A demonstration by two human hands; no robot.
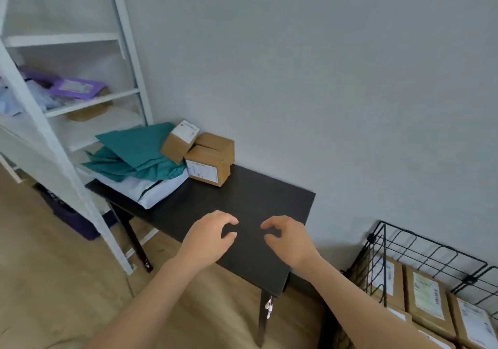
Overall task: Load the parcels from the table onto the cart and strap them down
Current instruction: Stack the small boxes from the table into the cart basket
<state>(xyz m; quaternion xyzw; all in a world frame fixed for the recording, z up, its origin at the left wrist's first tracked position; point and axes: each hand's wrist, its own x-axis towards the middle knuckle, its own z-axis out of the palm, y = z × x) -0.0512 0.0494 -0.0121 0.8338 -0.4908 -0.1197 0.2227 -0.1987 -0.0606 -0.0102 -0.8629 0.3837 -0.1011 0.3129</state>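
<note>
The cart (420,265), a black wire-sided basket, is cut off by the right and bottom edges of the frame; only its left rear corner and part of its rear panel show. Labelled cardboard boxes in the cart (428,294) lie flat, side by side, partly hidden behind the wire; their count cannot be told. The label print is too blurred to read.

On the black desk (242,195), the remaining parcels sit at the far left end against the wall. Three small cardboard boxes (207,166) are clustered together, one tilted and leaning on the others. Just left of them, teal mailers (134,149) are piled on white mailers (161,187), which overhang the desk's left edge. The near right portion of the desk is bare.

The left hand (213,236) and right hand (287,236) hover over the near right corner area of the desk, fingers curled inward, empty, apart from each other and from the parcels.

A white shelf unit (80,100) stands left of the desk, its front upright crossing in front of the desk's left end. It holds a purple mailer (76,88) and indistinct pale items.
</note>
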